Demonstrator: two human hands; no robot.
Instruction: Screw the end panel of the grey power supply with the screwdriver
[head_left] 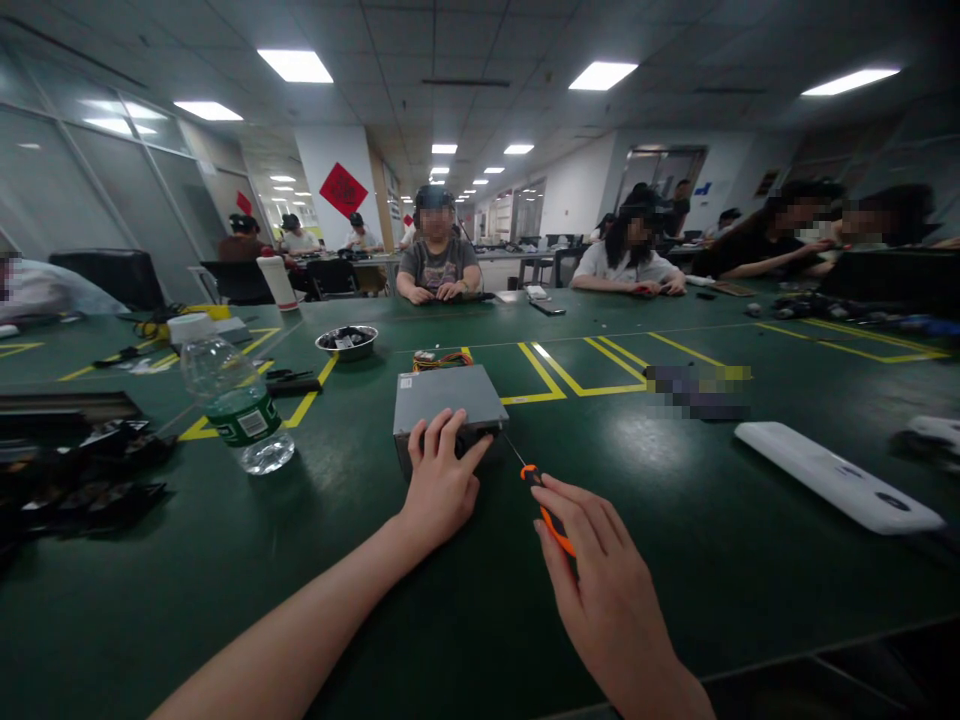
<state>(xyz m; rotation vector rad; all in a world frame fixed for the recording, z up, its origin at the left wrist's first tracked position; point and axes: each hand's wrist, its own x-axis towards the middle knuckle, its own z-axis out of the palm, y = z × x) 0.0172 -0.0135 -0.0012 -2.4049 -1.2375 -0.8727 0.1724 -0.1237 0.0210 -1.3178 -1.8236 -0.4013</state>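
Observation:
A grey metal computer power supply sits on the green table in front of me, with bundled coloured cables at its far side. My left hand grips its near edge, fingers bent over the top and the thumb along the near side. In my right hand is a screwdriver with an orange and black handle, held between thumb and fingers. Its thin shaft points at the near right corner of the power supply. Whether the tip touches a screw, I cannot tell.
To the left stands a water bottle; beyond it is a metal bowl of small dark parts. Black parts are heaped at far left. A long white device lies to the right. Several people sit around the table.

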